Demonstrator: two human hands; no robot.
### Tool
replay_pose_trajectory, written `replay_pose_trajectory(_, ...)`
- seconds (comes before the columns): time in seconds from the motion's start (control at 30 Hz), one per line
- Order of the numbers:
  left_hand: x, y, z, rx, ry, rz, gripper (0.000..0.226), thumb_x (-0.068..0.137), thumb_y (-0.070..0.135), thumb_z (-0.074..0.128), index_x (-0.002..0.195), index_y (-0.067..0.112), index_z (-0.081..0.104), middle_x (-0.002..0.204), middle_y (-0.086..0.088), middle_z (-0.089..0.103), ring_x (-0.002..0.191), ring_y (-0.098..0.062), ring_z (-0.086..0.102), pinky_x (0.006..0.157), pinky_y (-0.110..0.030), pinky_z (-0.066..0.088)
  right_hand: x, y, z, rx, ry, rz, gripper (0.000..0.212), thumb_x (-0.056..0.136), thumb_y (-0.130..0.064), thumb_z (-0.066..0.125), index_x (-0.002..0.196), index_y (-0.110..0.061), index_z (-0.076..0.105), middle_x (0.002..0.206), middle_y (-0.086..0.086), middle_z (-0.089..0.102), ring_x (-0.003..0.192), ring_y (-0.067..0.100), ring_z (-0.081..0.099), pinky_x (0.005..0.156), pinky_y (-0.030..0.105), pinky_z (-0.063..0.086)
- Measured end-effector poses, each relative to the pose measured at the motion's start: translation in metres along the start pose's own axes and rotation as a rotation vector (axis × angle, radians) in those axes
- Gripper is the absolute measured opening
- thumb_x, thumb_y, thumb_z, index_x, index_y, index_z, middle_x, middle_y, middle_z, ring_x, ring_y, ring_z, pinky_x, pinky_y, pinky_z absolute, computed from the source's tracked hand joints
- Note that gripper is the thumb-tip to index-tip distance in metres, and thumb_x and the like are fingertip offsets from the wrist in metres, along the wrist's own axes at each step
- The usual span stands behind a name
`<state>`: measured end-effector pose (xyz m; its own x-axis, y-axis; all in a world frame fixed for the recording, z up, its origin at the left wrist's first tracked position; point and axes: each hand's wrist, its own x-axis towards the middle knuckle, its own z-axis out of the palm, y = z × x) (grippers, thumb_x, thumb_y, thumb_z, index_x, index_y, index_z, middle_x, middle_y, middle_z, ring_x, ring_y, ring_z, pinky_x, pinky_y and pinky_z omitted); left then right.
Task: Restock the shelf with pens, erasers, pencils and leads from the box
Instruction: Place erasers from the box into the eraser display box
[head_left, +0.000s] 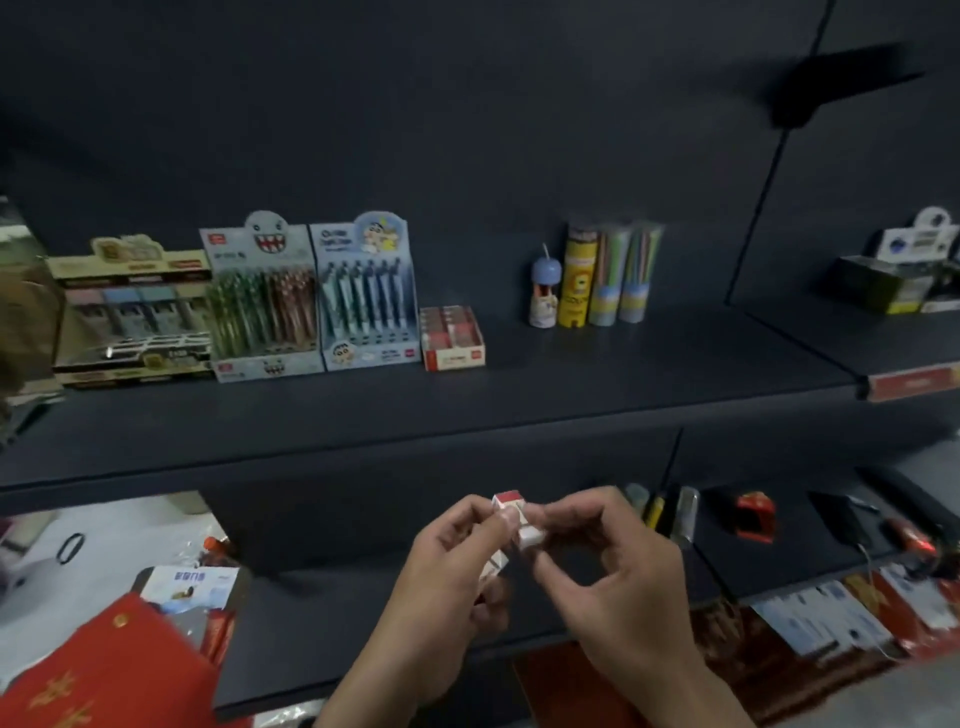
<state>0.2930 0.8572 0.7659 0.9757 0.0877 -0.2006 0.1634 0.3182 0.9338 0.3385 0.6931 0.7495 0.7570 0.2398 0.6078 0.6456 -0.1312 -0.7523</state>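
Dark matte back panel (467, 130) behind a long dark shelf (467, 405). On the shelf, from the left: three pen display boxes (265, 312) side by side, a red-and-white eraser box (453, 338) just beside the last, then well apart a cluster of upright pencil tubes (597, 275). Lettering everywhere too blurred to read; a cartoon figure on the blue box. Below the shelf edge, left hand (447, 571) and right hand (618, 587) close together, fingers of both curled, pinching small red-and-white erasers (511, 503).
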Motion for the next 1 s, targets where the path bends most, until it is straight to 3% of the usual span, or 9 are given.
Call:
replay_pose_trajectory(0.07,0.020,0.013,-0.012,-0.040,0.015,0.015,0.014,0.102,0.016,0.062,0.092,0.011,0.054,0.080,-0.007,0.055,0.054,-0.014,0.036,0.051,-0.025,0.020,0.023,0.012,0.013,-0.027,-0.045,-0.131,0.047,0.075,0.007,0.090,0.110,-0.019,0.073,0.103,-0.017,0.076,0.092,0.007,0.077,0.076,0.026,0.063)
replay_pose_trajectory(0.13,0.042,0.027,-0.024,-0.013,0.048,0.044,0.020,0.103,0.013,0.061,0.085,0.017,0.053,0.076,-0.006,0.054,0.054,-0.014,0.037,0.051,-0.025,0.021,0.048,0.024,0.021,0.012,-0.065,-0.154,0.049,0.075,0.001,0.092,0.113,-0.022,0.070,0.106,-0.016,0.078,0.091,0.008,0.077,0.075,0.029,0.063)
replay_pose_trajectory(0.23,0.073,0.054,-0.040,0.139,0.001,0.061,0.018,0.103,0.025,0.067,0.088,0.019,0.060,0.081,-0.003,0.055,0.057,-0.013,0.043,0.049,-0.023,0.030,0.097,0.042,0.021,0.065,-0.110,-0.155,0.047,0.078,-0.005,0.093,0.115,-0.023,0.070,0.107,-0.009,0.075,0.089,0.017,0.076,0.073,0.035,0.062)
replay_pose_trajectory(0.4,0.127,0.095,-0.057,0.406,-0.106,0.042,0.019,0.105,0.035,0.064,0.094,0.020,0.067,0.085,-0.001,0.054,0.060,-0.011,0.044,0.054,-0.025,0.033,0.187,0.082,0.021,0.044,-0.412,-0.214,0.057,0.077,-0.024,0.097,0.129,-0.025,0.073,0.136,-0.012,0.062,0.097,0.020,0.071,0.078,0.032,0.060)
replay_pose_trajectory(0.5,0.159,0.107,-0.061,0.454,-0.094,0.056,0.022,0.100,0.044,0.066,0.099,0.022,0.072,0.087,-0.002,0.060,0.059,-0.012,0.048,0.053,-0.025,0.038,0.222,0.101,0.030,0.087,-0.471,-0.221,0.055,0.075,-0.031,0.098,0.125,-0.022,0.078,0.123,-0.013,0.070,0.105,0.015,0.073,0.086,0.031,0.060)
replay_pose_trajectory(0.63,0.193,0.111,-0.068,0.405,-0.007,0.067,0.029,0.099,0.050,0.065,0.118,0.031,0.077,0.088,-0.001,0.062,0.059,-0.013,0.046,0.054,-0.026,0.037,0.247,0.119,0.045,0.112,-0.391,-0.273,0.037,0.075,-0.026,0.099,0.108,-0.017,0.083,0.106,-0.010,0.073,0.096,0.015,0.074,0.077,0.031,0.060)
replay_pose_trajectory(0.83,0.236,0.117,-0.092,0.370,0.025,0.077,0.029,0.105,0.047,0.060,0.107,0.021,0.074,0.083,-0.003,0.054,0.063,-0.016,0.046,0.055,-0.029,0.036,0.276,0.141,0.061,0.066,-0.406,-0.183,0.018,0.082,-0.013,0.092,0.097,-0.019,0.084,0.098,-0.009,0.074,0.086,0.019,0.073,0.075,0.033,0.059)
replay_pose_trajectory(0.9,0.247,0.117,-0.104,0.294,0.077,0.089,0.022,0.108,0.036,0.058,0.110,0.019,0.072,0.084,-0.004,0.057,0.067,-0.018,0.051,0.058,-0.030,0.039,0.289,0.146,0.070,-0.046,-0.338,-0.152,0.014,0.082,-0.015,0.091,0.093,-0.020,0.083,0.096,-0.012,0.075,0.089,0.013,0.073,0.078,0.027,0.058)
replay_pose_trajectory(1.0,0.257,0.115,-0.127,0.064,0.029,0.111,0.021,0.105,0.001,0.056,0.121,0.007,0.067,0.085,-0.012,0.056,0.071,-0.020,0.054,0.061,-0.033,0.043,0.316,0.159,0.082,-0.235,-0.282,-0.032,0.010,0.086,-0.020,0.087,0.093,-0.024,0.081,0.092,-0.017,0.073,0.091,0.000,0.069,0.077,0.012,0.051)
